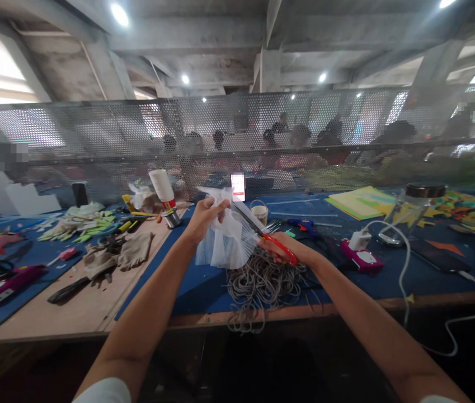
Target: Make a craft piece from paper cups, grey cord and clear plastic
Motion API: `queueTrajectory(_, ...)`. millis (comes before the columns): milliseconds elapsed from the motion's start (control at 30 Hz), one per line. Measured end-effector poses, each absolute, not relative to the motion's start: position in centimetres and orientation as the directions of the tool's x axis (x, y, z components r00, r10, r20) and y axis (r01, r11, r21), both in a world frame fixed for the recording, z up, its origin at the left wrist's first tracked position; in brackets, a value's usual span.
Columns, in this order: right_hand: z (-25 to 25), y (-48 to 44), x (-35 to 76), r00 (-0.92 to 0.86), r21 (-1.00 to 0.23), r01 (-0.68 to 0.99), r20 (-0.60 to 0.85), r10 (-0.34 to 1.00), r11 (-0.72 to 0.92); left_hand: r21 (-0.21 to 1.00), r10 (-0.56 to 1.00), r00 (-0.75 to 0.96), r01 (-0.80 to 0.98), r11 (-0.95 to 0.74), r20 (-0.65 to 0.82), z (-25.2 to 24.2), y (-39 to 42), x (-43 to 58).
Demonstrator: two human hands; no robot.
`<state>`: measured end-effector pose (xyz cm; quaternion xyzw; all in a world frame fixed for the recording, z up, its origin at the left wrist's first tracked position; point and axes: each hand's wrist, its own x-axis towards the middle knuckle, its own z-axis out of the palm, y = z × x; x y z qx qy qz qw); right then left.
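My left hand point(208, 217) pinches the top of a sheer white pleated fabric point(227, 243), which hangs down over the blue tabletop. In my right hand point(284, 246) is a pair of scissors point(283, 250) with red handles. Its blades point up and to the left, close beside the fabric; whether they touch it I cannot tell. Below both hands lies a tangled heap of grey cord point(262, 280), partly over the table's front edge. The lower part of the fabric covers some of the cord.
Behind stand a lit phone point(238, 187), a small cup point(259, 212) and a blue glue gun point(303, 225). To the right are a purple power strip point(361, 256), a white cable point(405, 268) and a glass jar point(409, 215). Leftward are stacked paper cups point(162, 190) and gloves point(134, 252).
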<state>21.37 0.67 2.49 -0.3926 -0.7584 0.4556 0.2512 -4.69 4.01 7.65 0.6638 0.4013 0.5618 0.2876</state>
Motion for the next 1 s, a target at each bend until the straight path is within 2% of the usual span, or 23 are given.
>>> queueTrajectory(333,2.4,0.9,21.6,-0.566,-0.860,0.407,0.028,0.824,0.308,0.836,0.859,0.125,0.199,-0.511,0.496,7.5,3.8,-4.4)
queueTrajectory(567,2.1,1.6,21.3,-0.502,-0.807,0.517,-0.017,0.865,0.284,0.858,0.876,0.113,0.176,-0.483,0.470,7.5,3.8,-4.5)
queueTrajectory(1000,2.0,1.4,21.8,-0.509,-0.805,0.507,0.008,0.861,0.307,0.906,0.907,0.034,0.056,-0.421,0.419,8.2,3.7,-4.6)
